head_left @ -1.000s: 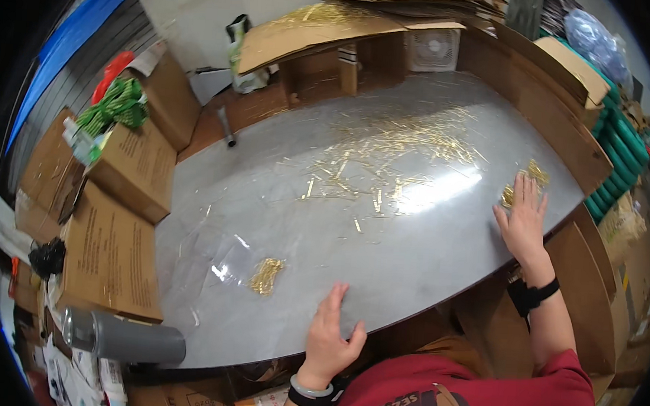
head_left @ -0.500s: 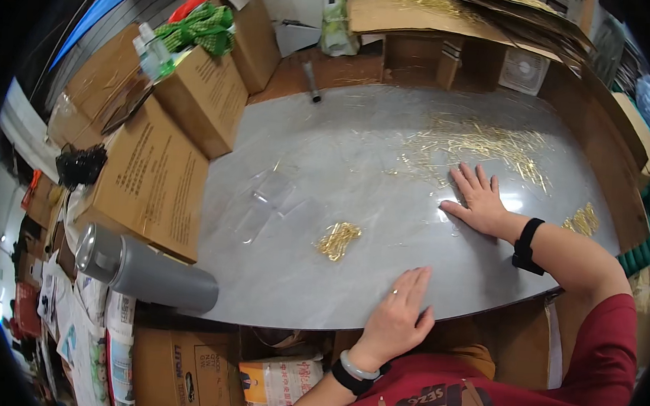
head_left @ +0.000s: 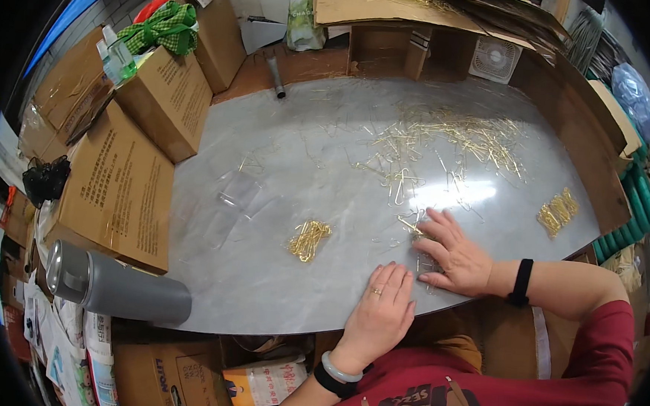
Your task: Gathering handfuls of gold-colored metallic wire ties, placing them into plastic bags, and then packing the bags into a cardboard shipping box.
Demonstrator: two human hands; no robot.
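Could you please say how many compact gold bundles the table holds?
2: a left bundle near the clear plastic, and a right bundle near the cardboard wall. The right hand could hide more.

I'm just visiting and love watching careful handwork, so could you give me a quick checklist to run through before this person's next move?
1. Right hand at loose gold pieces: ok, fingertips are at a few.
2. Pieces secured in the right grip: cannot tell, fingers hide them.
3. Space under the left hand free: cannot tell, palm hidden.
4. Loose pieces gathered in one tight heap: not ok, they are scattered.
5. Middle gold bundle and right-hand gold bundle apart: ok.
6. Grey bottle away from both hands: ok.
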